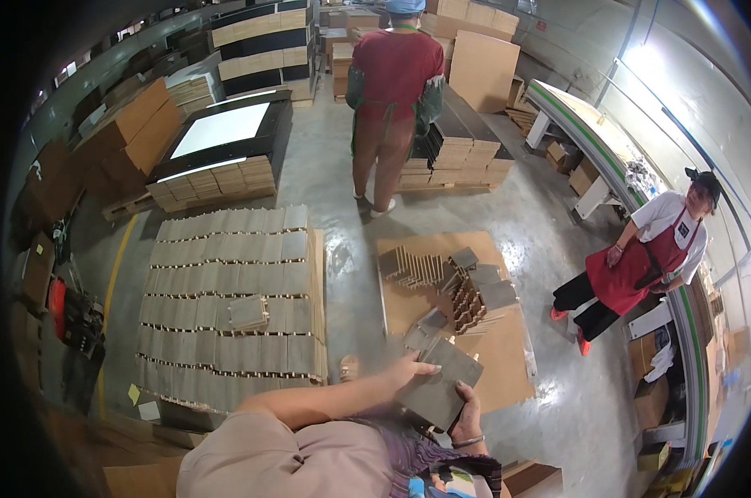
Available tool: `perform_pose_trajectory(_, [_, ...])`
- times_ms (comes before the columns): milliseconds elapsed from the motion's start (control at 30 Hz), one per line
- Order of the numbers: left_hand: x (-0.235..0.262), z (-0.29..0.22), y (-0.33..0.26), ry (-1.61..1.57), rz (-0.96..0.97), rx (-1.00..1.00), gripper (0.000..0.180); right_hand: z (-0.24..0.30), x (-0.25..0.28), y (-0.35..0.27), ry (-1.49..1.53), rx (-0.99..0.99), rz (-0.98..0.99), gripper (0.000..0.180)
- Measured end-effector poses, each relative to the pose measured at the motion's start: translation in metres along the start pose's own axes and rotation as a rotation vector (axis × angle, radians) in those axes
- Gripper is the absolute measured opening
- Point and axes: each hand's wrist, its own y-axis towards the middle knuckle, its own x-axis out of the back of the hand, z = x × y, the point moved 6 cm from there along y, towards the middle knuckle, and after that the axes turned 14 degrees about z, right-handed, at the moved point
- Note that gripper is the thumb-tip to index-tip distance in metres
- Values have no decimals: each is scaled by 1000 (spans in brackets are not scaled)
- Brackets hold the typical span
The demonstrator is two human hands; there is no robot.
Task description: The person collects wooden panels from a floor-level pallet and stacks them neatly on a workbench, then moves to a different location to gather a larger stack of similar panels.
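Observation:
Between my two hands is a small stack of grey rectangular boards (443, 383), tilted in front of my body. My left hand (410, 370) is closed on its upper left edge, with the thumb on the top face. At the right edge, my right hand (467, 413) grips the boards, a bracelet on its wrist. How many boards I hold is hard to make out. Just beyond lie more loose grey boards (498, 294) and leaning rows of them (421, 267) on a brown cardboard sheet (508, 365) on the floor.
To the left stands a wide pallet of grey boards (218, 311) in rows, with a small loose stack (248, 313) on top. One person in red (396, 79) stands ahead, back turned. Another in a red apron (620, 266) stands right, beside a long conveyor (587, 137).

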Motion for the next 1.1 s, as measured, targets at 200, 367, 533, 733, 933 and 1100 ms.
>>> perform_pose_trajectory(200, [-17, 1, 2, 9, -27, 33, 49, 10, 4, -13, 36, 14, -43, 31])
perform_pose_trajectory(367, [-27, 2, 6, 47, -37, 50, 49, 12, 10, -16, 44, 23, -24, 34])
perform_pose_trajectory(533, [-26, 5, 6, 17, -55, 45, 47, 13, 13, -15, 40, 4, -10, 37])
perform_pose_trajectory(733, [-6, 12, 15, -34, -90, 52, 46, 13, 10, -4, 39, -33, -13, 40])
perform_pose_trajectory(933, [9, -1, 35, -81, -59, 74, 46, 22, 2, 17, 36, -59, -89, 39])
perform_pose_trajectory(1100, [13, -28, 60, -13, -92, 149, 46, 38, 6, 39, 47, 19, -167, 36])
